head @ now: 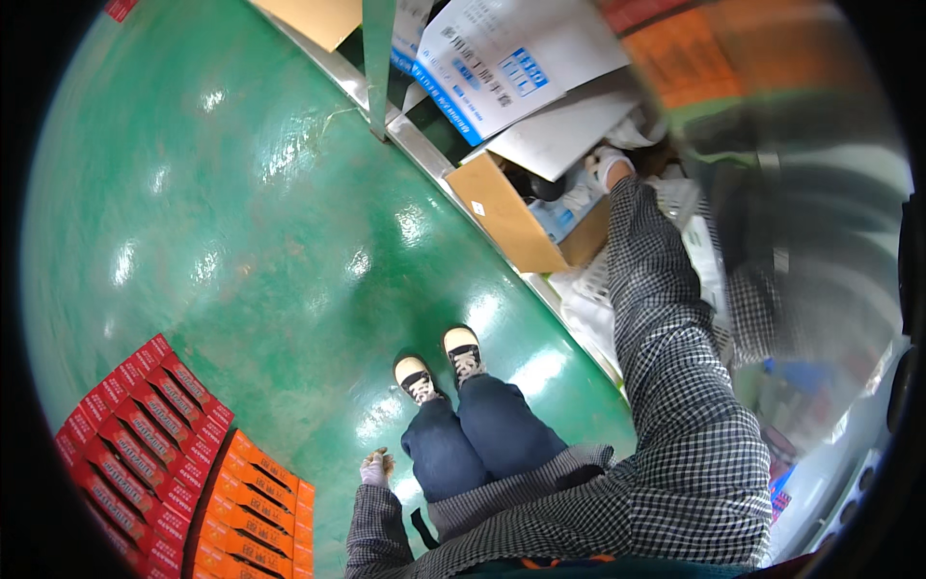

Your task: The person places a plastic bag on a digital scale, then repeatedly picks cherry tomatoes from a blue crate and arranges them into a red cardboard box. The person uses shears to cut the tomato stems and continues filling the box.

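Note:
My right hand [606,168], in a white glove, reaches down into an open cardboard box [499,210] on the low shelf. It is beside the corner of a grey-white board or carton flap [561,130] and a pale blue plastic packet [561,216]. Its fingers are partly hidden, so whether they grip anything is unclear. A dark rounded object [544,188] sits inside the box, partly in shadow. Low beside my legs hangs my left hand [377,467], gloved with stained fingertips. Its fingers are loosely curled, with nothing visible in them.
A white and blue printed carton [514,65] leans above the box, behind a green metal post [378,65]. Metal shelf edging [419,152] borders the green floor [239,217]. Red cartons [145,441] and orange cartons [253,506] stand at lower left. Shiny sheeting [817,239] fills the right side.

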`<action>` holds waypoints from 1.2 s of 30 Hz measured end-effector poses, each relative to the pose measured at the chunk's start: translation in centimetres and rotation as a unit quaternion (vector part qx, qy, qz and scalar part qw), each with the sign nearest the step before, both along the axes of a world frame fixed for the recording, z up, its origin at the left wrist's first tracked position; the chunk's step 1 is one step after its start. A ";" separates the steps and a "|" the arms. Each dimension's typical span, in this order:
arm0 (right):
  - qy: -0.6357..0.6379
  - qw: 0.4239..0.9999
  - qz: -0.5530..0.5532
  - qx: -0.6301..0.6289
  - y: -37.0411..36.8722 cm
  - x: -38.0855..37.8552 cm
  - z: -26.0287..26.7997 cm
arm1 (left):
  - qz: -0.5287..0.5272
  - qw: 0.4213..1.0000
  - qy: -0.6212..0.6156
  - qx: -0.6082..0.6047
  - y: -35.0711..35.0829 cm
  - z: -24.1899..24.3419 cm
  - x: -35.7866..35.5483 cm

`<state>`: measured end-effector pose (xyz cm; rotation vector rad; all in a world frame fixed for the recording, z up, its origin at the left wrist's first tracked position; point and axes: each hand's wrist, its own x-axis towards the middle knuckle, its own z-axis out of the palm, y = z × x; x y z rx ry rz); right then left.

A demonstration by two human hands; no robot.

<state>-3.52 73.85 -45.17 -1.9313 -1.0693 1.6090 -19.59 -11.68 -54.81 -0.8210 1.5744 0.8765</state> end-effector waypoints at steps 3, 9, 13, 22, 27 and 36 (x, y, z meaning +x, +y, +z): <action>0.071 0.989 -0.079 -0.100 -6.6 1.8 4.3 | -0.018 1.000 0.008 -0.008 2.2 5.5 -0.1; 0.146 0.986 -0.019 -0.078 -31.2 2.9 20.2 | -0.161 0.965 0.158 0.133 11.9 21.3 -4.9; 0.019 0.978 0.198 -0.066 -42.6 2.9 35.0 | -0.187 0.930 0.199 0.245 23.5 36.0 -2.9; 0.095 0.994 0.032 0.048 -48.1 8.0 52.9 | -0.400 0.795 -0.040 0.454 31.7 59.1 11.8; 0.154 0.975 -0.116 0.112 -53.4 19.2 56.9 | -0.554 0.674 -0.095 0.480 30.8 64.3 19.4; 0.402 0.839 -0.331 0.159 -58.8 51.3 60.8 | -0.626 0.622 -0.110 0.457 27.9 67.6 32.4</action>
